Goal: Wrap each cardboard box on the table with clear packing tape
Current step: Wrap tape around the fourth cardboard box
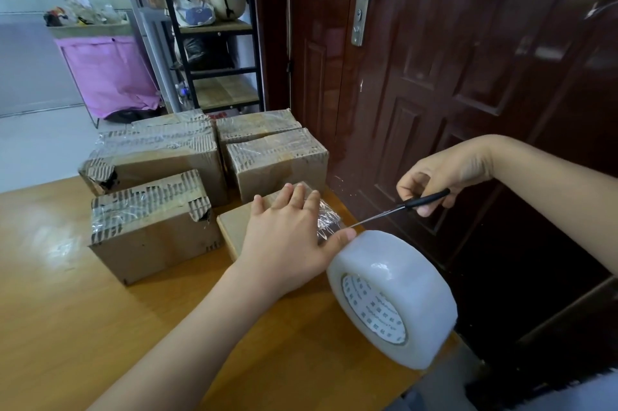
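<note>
While left hand (284,236) presses, taped boxes (153,156) behind

Soft daylight enters from the left; glare lies on the wooden table (57,243) and the glossy door (468,59); the edges bend from wide-angle distortion.

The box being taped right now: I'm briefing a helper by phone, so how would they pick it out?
On the wooden table by the dark door, find the roll of clear tape at the right edge. Just behind it lies a flat cardboard box under the left hand. Unlike the taller boxes beside it, it is low, with crinkled tape at one end.
</note>
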The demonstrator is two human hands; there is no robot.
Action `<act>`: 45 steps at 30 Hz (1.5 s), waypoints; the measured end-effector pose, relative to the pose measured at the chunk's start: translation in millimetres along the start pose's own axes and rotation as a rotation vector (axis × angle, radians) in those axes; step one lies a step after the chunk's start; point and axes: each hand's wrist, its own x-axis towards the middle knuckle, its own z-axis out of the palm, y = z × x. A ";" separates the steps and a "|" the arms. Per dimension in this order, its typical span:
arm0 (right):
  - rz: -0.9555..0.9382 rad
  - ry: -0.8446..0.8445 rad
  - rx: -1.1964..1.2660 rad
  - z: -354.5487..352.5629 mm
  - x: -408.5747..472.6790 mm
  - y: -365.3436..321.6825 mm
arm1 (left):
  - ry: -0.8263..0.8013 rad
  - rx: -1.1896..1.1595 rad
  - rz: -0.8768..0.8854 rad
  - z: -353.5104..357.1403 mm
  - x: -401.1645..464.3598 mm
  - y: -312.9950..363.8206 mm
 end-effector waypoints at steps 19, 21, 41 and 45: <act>0.080 -0.008 -0.014 -1.5 -11.0 3.3 | -0.053 -0.006 -0.009 -3.8 -1.2 0.6; 0.072 0.026 0.067 -4.0 -15.9 4.7 | -0.058 -0.009 -0.009 -4.6 -1.7 0.7; -0.005 1.085 -0.684 8.9 99.3 -181.9 | -0.040 -0.003 0.030 1.8 4.1 -3.5; -0.032 1.116 -0.663 19.6 86.5 -187.5 | -0.023 -0.015 0.030 2.9 4.5 -3.8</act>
